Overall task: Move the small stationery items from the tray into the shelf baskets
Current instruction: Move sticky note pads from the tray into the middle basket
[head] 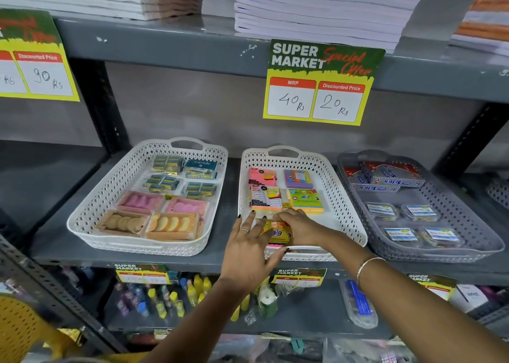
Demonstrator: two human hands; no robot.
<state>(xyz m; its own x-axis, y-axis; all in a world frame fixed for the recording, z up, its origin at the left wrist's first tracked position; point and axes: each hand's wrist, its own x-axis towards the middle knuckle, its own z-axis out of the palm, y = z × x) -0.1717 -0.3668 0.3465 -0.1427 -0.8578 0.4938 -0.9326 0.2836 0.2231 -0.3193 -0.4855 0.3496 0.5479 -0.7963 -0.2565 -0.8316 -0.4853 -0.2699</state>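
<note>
A white perforated basket (347, 197) stands in the middle of the grey shelf and holds several packs of sticky notes (305, 200). At its front left corner lies a yellow sticky-note pack (275, 234). Both hands rest on that pack. My left hand (249, 248) reaches over the basket's front rim with fingers spread on the pack's left side. My right hand (298, 223) covers the pack's top right edge. The tray named in the task is not clearly seen.
A second white basket (91, 211) at left holds erasers and small boxes. A grey basket (468, 225) at right holds glue-stick boxes and clear cases. A price sign (321, 83) hangs from the shelf above. Bottles fill the shelf below.
</note>
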